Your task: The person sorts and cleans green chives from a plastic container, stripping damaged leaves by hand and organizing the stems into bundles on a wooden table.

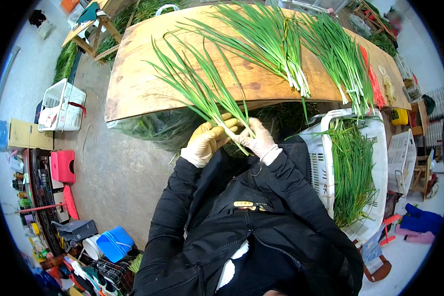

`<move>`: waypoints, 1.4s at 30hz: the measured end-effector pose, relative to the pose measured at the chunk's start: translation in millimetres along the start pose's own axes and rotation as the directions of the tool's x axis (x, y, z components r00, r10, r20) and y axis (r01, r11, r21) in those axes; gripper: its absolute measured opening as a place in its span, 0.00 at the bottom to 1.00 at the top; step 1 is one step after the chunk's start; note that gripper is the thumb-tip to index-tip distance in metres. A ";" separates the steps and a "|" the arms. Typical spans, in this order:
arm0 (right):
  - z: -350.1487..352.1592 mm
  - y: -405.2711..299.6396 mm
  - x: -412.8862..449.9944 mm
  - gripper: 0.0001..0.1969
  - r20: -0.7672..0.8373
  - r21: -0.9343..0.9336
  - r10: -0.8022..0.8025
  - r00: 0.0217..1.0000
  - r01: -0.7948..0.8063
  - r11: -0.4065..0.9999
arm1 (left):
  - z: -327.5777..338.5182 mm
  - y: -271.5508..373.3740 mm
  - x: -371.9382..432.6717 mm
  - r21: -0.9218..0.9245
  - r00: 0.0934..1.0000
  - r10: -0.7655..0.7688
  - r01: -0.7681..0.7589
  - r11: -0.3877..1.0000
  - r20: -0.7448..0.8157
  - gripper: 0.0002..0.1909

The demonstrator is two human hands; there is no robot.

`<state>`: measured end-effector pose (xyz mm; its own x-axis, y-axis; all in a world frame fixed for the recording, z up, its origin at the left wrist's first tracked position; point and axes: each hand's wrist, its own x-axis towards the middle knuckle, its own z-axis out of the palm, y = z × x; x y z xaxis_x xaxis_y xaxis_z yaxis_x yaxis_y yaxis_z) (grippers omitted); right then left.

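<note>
Over my lap, my left hand (pixel 203 142), in a yellowed thin glove, grips long green allium stalks (pixel 190 87) by their pale lower ends. Their leaves fan out above the wooden tabletop (pixel 133 79). My right hand (pixel 261 138), in a pale glove, pinches the base of a stalk beside the left hand. The fingertips of both hands nearly meet, and the stalk ends poke out below them. On the board lie a loose pile of the same greens (pixel 277 55) and, further right, another bunch (pixel 340 63) with its white ends towards me.
Red plastic ties (pixel 372 79) and a spare glove (pixel 388 87) lie at the board's right. A white plastic crate (pixel 383 166) of greens (pixel 351 177) stands close at my right. Under the board sits a plastic bag (pixel 159 127). To the left are a white basket (pixel 72 111) and a pink stool (pixel 63 166).
</note>
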<state>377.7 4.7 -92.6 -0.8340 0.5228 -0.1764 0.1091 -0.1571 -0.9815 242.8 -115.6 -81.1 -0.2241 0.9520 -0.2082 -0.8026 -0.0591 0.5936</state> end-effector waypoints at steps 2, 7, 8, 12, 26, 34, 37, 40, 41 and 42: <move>-1.3 4.3 1.8 0.33 -0.210 -0.253 -0.275 0.938 0.220 0.942 | 5.7 -0.4 0.4 0.015 0.997 0.001 0.000 1.000 -0.080 0.25; -3.6 -50.2 -9.8 0.21 0.058 -0.794 -0.625 0.779 0.416 0.444 | 4.3 -1.1 1.1 0.047 0.994 0.028 -0.023 0.999 -0.109 0.23; 4.8 -47.5 -13.2 0.19 0.035 -0.746 -0.460 0.887 0.329 0.578 | 3.2 -1.0 3.7 0.064 0.994 0.021 -0.014 0.998 -0.112 0.22; 5.9 -34.8 -6.8 0.09 -0.033 -0.416 -0.203 0.979 0.171 0.893 | 6.0 -1.6 6.4 0.061 0.996 0.035 -0.030 0.998 -0.079 0.19; 7.7 -29.4 -18.0 0.10 0.109 -0.399 -0.308 0.945 0.325 0.858 | 4.7 -11.2 29.0 -0.180 0.985 0.107 -0.131 0.975 -0.138 0.19; -74.0 -52.7 -45.6 0.15 -0.301 -0.367 -0.522 0.798 0.408 0.836 | -17.1 -1.8 18.8 -0.213 0.979 0.015 -0.059 0.975 -0.202 0.19; -92.1 -52.5 -47.8 0.30 -0.140 -0.988 -0.461 0.876 -0.092 0.125 | -14.8 5.6 17.0 -0.155 0.994 -0.086 0.074 0.985 -0.068 0.25; -92.9 -17.2 -31.6 0.25 -0.054 -0.760 -0.284 0.957 0.145 0.634 | -7.8 -10.6 20.4 -0.075 0.996 -0.058 0.053 0.996 -0.070 0.29; -82.5 -0.2 -23.3 0.23 -0.124 -0.424 -0.059 0.991 0.001 0.906 | -12.5 -19.3 24.2 -0.044 0.996 -0.053 0.050 0.998 -0.068 0.29; -60.5 -0.6 -20.0 0.20 -0.106 -0.217 0.063 0.992 -0.085 0.972 | -8.1 -23.2 24.9 -0.035 0.992 -0.047 0.043 0.998 -0.119 0.28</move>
<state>427.0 45.0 -93.0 -0.7633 0.5980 -0.2446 0.2943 -0.0152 -0.9556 251.3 -92.9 -106.3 -0.2503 0.9112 -0.3273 -0.8303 -0.0281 0.5566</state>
